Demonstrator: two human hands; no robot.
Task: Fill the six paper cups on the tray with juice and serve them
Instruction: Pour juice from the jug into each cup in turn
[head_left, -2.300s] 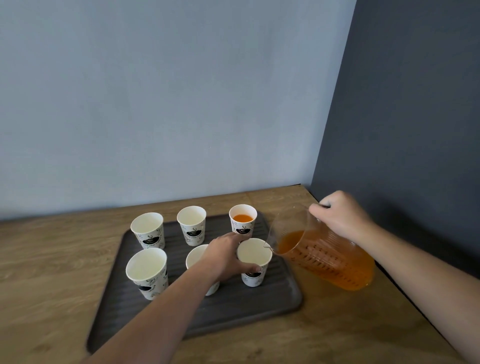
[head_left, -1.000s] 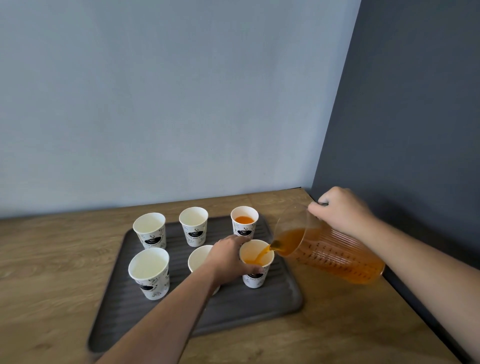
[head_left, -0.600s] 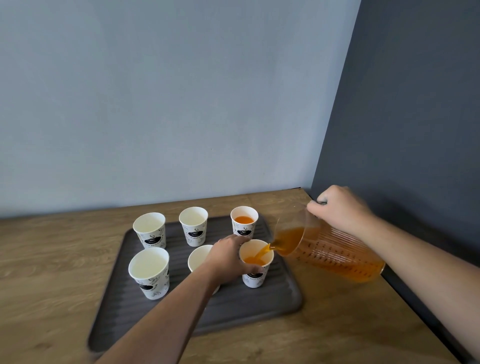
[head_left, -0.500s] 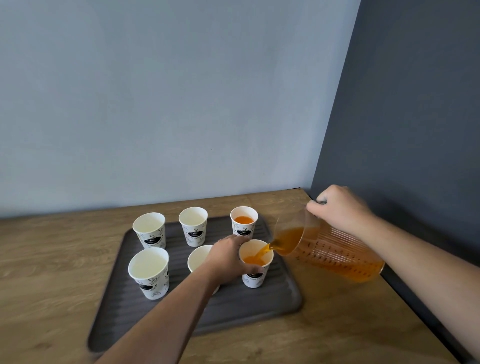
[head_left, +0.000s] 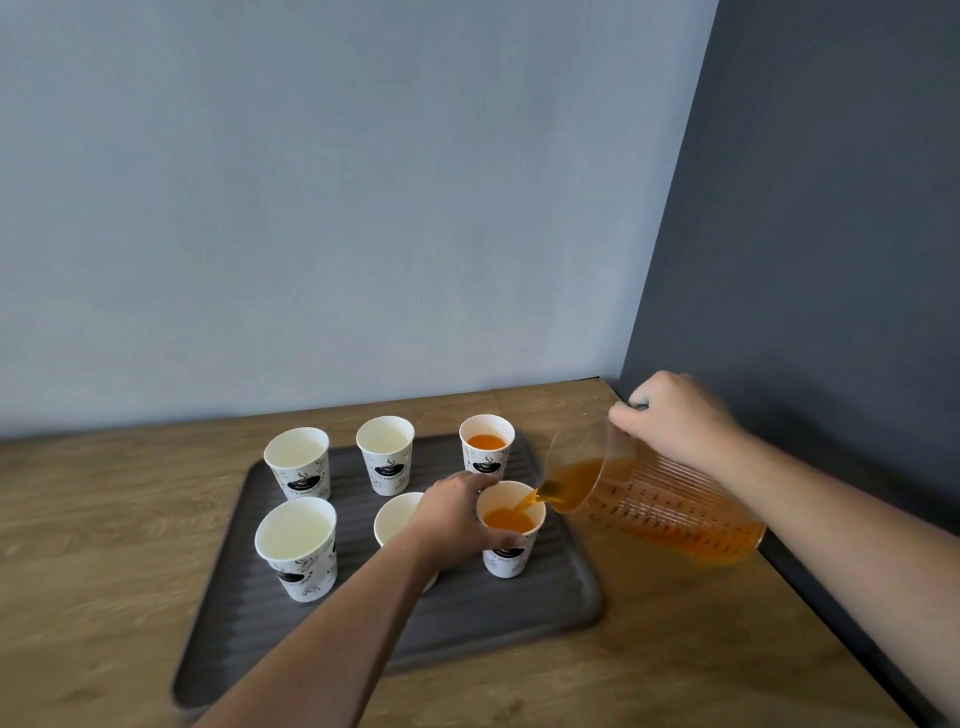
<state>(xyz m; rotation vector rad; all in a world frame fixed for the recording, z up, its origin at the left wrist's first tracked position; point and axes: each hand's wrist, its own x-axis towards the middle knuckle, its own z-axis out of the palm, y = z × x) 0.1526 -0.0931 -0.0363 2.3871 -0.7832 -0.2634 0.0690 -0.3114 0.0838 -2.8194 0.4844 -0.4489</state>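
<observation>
Pouring: right hand (head_left: 675, 423) clamped on tilted juice pitcher (head_left: 654, 506), spout just over front-right paper cup (head_left: 510, 527) on tray (head_left: 561, 608), left hand (head_left: 457, 514) wrapped around its left side, steadying.

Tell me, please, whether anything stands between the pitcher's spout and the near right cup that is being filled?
Nothing visible does. The pitcher is tilted with its spout just over the rim of the near right cup, and the juice stream drops straight in. The left hand steadies that cup from its left side, clear of the stream; the right hand holds the pitcher.
</observation>
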